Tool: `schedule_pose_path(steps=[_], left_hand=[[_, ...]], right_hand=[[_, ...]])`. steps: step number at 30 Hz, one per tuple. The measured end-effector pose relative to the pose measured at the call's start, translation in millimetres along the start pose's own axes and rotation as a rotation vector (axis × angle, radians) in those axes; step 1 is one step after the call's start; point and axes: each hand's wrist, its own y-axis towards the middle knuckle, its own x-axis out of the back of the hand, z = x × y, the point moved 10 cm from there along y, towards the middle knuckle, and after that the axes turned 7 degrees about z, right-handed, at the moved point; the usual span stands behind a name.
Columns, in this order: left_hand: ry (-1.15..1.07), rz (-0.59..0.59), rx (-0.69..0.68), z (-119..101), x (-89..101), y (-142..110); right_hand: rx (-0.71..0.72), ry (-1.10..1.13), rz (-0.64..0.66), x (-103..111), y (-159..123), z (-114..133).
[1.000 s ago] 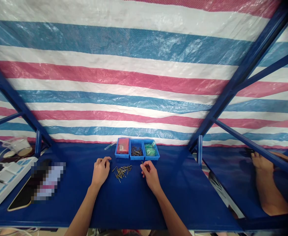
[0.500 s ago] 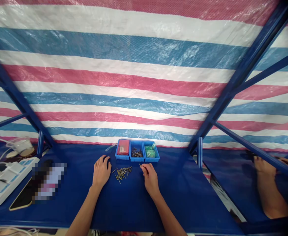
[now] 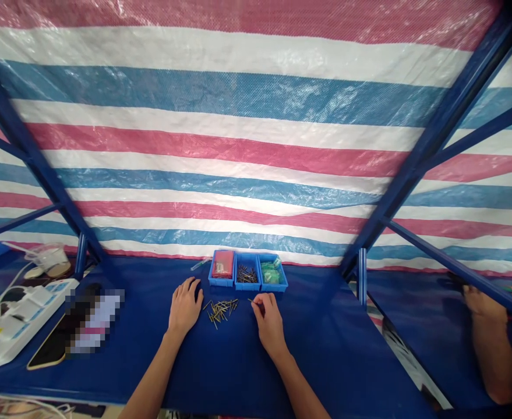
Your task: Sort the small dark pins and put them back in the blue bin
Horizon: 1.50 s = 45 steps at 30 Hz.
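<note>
**Right hand (image 3: 269, 322) pinched a slender piece (image 3: 250, 300) beside a brassy heap (image 3: 223, 311)**

In the head view, the only one, a person worked bare-handed at a blue table (image 3: 233, 366). The right hand had thumb and forefinger pressed together on the slender piece, whose thin tip poked out toward the left, over the tabletop and just to the right of the brassy heap. The left hand (image 3: 186, 308) lay palm down on the other side, near the brassy heap but apart from it, its fingers loosely stretched and slightly spread; what lay beneath the palm could not be seen.

The brassy heap, thin metal pieces crossed at many angles, sat on the bare tabletop between the two hands. Just behind it stood three blue bins in a row: the left bin (image 3: 221, 282) held a red packet (image 3: 223, 263), the middle bin (image 3: 247, 286) a jumble of dark, slim pieces (image 3: 247, 275), the right bin (image 3: 274, 287) green packets (image 3: 271, 273). A clear tube (image 3: 200, 264) lay to their left.

Farther left, a white power strip (image 3: 31, 314) rested near a dark phone (image 3: 48, 349) partly masked by pixelation. A striped tarpaulin (image 3: 221, 145) hung behind. At far right, past a blue frame (image 3: 413, 157), showed a co-worker's hand (image 3: 485, 304).
</note>
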Motion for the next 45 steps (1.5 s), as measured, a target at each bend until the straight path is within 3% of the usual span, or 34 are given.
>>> schedule_pose_path(steps=[22, 32, 39, 45], left_hand=[[-0.005, -0.013, -0.001, -0.1, -0.1, -0.7], [-0.003, -0.013, 0.002, 1.7, -1.4, -0.1], [-0.017, -0.019, -0.001, 1.9, -2.1, -0.3], [-0.02, -0.009, 0.007, 2.3, -2.4, 0.1]], right_hand=[[0.063, -0.154, -0.018, 3.0, -5.3, 13.5], [-0.017, -0.014, -0.035, 7.5, -3.7, 2.7], [-0.157, 0.176, 0.038, -4.6, -3.7, -19.2], [-0.09, 0.191, 0.009, -3.9, -2.2, -19.6]])
